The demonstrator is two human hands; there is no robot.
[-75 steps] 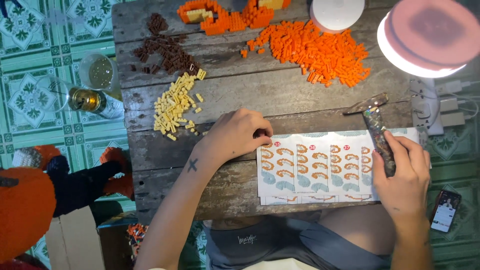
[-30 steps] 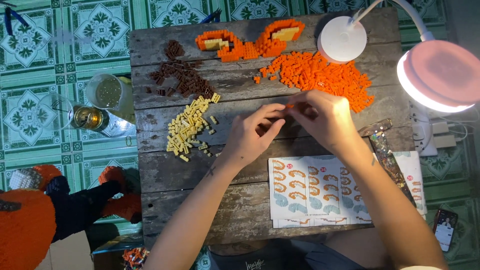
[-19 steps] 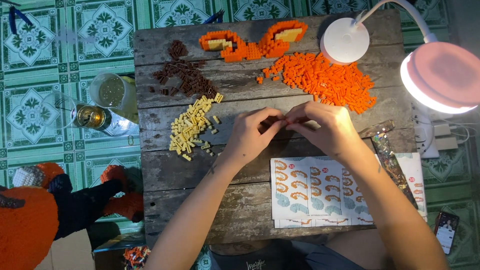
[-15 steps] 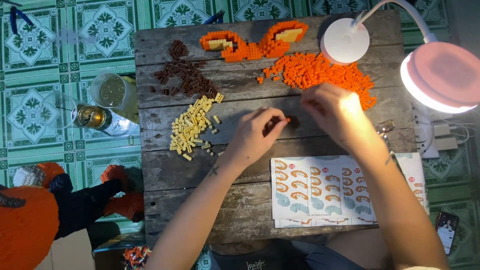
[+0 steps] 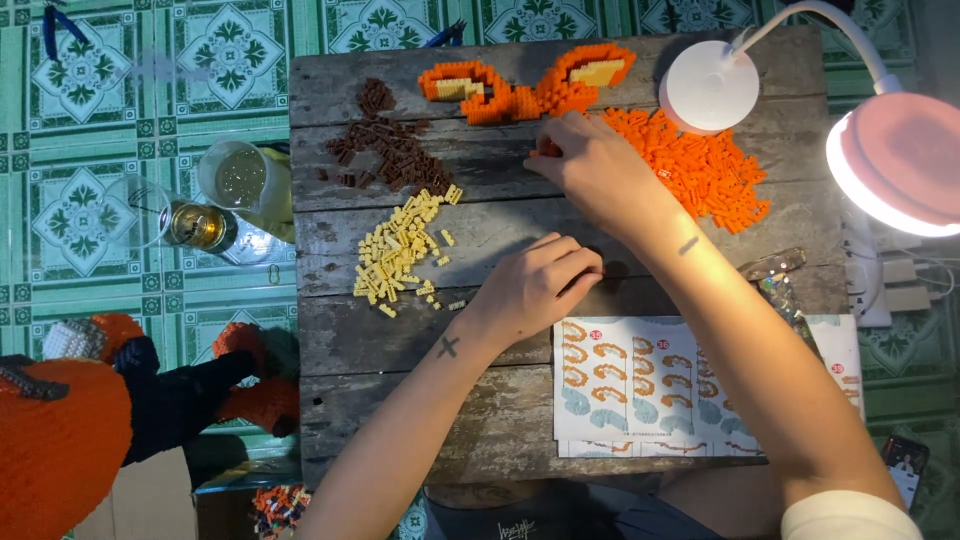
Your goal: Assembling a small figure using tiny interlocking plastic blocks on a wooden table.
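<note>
View from above of a weathered wooden table (image 5: pixel 420 420) on a green patterned tile floor (image 5: pixel 100 200). The right hand (image 5: pixel 590 170) reached to the far side of the table, its fingertips at the left edge of the pile of orange bricks (image 5: pixel 700 165), just below the partly built orange model (image 5: pixel 520 85); whether a brick was pinched between the fingers could not be told. The left hand (image 5: pixel 535 285) rested near the middle of the table with the fingers curled inward in a loose fist; whether it enclosed anything could not be told.

Left of the left hand lay a heap of pale yellow bricks (image 5: pixel 400 250), and beyond that, toward the far left of the table, a scatter of dark brown bricks (image 5: pixel 385 150). The orange model, with two cream-coloured patches, lay at the far edge of the table. The printed instruction sheet (image 5: pixel 640 385), showing rows of orange curved figures, lay at the near right of the table, partly under the right forearm. A clear plastic bag (image 5: pixel 775 275) lay just beyond the sheet at the right.

A white desk lamp (image 5: pixel 890 160) stood at the far right, its round base (image 5: pixel 710 85) beside the orange pile and its lit head over the right edge. On the floor to the left stood a glass (image 5: pixel 240 175) and a bottle (image 5: pixel 195 225); a large orange and black brick figure (image 5: pixel 80 430) occupied the near left corner. A phone (image 5: pixel 905 465) lay at the near right.
</note>
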